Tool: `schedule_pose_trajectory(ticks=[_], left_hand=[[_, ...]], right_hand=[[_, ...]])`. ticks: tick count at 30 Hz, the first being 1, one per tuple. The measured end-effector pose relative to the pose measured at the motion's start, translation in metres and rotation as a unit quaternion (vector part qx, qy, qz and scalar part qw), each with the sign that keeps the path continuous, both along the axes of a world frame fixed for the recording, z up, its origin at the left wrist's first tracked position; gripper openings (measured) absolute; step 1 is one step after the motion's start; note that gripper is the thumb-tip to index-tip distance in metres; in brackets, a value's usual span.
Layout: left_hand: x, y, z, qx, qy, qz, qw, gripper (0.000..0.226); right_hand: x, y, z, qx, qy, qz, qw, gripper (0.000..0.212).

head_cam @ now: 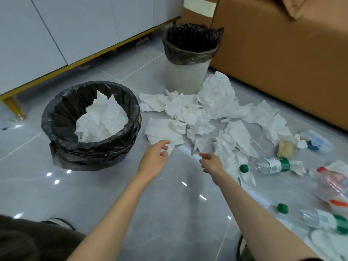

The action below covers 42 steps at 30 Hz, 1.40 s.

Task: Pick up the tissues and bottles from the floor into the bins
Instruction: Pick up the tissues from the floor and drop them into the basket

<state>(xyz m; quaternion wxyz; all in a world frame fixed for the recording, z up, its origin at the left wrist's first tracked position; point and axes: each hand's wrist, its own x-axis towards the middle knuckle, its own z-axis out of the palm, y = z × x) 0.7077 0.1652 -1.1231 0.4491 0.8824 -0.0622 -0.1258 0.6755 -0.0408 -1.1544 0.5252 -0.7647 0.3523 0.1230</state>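
Note:
A heap of crumpled white tissues (205,110) covers the grey floor between two bins. The low bin (56,117) on the left has a black liner and holds several tissues. The tall white bin (185,74) behind the heap also has a black liner. My left hand (155,159) reaches out empty, its relaxed fingers just over a flat tissue (162,131). My right hand (211,162) is empty too, fingers loose, beside tissues. A clear bottle with a green cap (267,165) lies to the right. Two more bottles, one green-capped (316,216) and one red-capped (333,183), lie at the right edge.
A brown sofa (282,53) stands at the back right. White cabinets on gold legs (62,31) run along the back left. A small snack packet (286,148) and blue wrappers (316,143) lie near the sofa. My knees show at the bottom edge.

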Motion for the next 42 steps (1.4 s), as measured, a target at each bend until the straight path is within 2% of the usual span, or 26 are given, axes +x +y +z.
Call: schedule_pose_trajectory(ticks=[5, 9, 14, 18, 22, 26, 32, 36, 39, 42], left_hand=[[-0.001, 0.005, -0.025, 0.053, 0.062, -0.018, 0.996, 0.038], [0.007, 0.014, -0.035, 0.062, 0.079, -0.017, 0.995, 0.041], [0.017, 0.014, -0.039, 0.053, 0.063, -0.015, 0.996, 0.042], [0.023, 0.014, -0.038, 0.041, 0.047, -0.011, 0.998, 0.041], [0.025, 0.011, -0.036, 0.026, 0.055, -0.005, 0.998, 0.04], [0.022, 0.007, -0.037, 0.005, 0.062, 0.0, 0.998, 0.039], [0.018, 0.008, -0.04, -0.019, 0.131, 0.029, 0.991, 0.043], [0.014, 0.013, -0.043, -0.085, 0.187, 0.059, 0.977, 0.049], [0.014, 0.018, -0.043, -0.156, 0.17, 0.127, 0.965, 0.033], [0.017, 0.024, -0.045, -0.161, 0.133, 0.175, 0.962, 0.022]], right_hand=[[0.006, 0.0, -0.007, 0.003, -0.005, 0.045, 0.999, 0.052], [0.025, 0.003, -0.018, -0.117, -0.015, 0.156, 0.981, 0.06], [0.055, -0.001, -0.03, -0.258, 0.006, 0.234, 0.937, 0.05], [0.073, -0.014, -0.041, -0.27, 0.055, 0.268, 0.923, 0.051], [0.064, -0.014, -0.047, -0.218, 0.076, 0.24, 0.943, 0.039], [0.037, 0.0, -0.044, -0.177, 0.018, 0.209, 0.962, 0.023], [0.019, 0.041, -0.033, -0.025, -0.054, 0.211, 0.976, 0.014], [0.027, 0.061, -0.015, 0.039, -0.096, 0.188, 0.977, 0.023], [0.037, 0.065, -0.005, 0.053, -0.108, 0.201, 0.972, 0.033], [0.05, 0.063, 0.006, 0.077, -0.104, 0.26, 0.957, 0.028]])
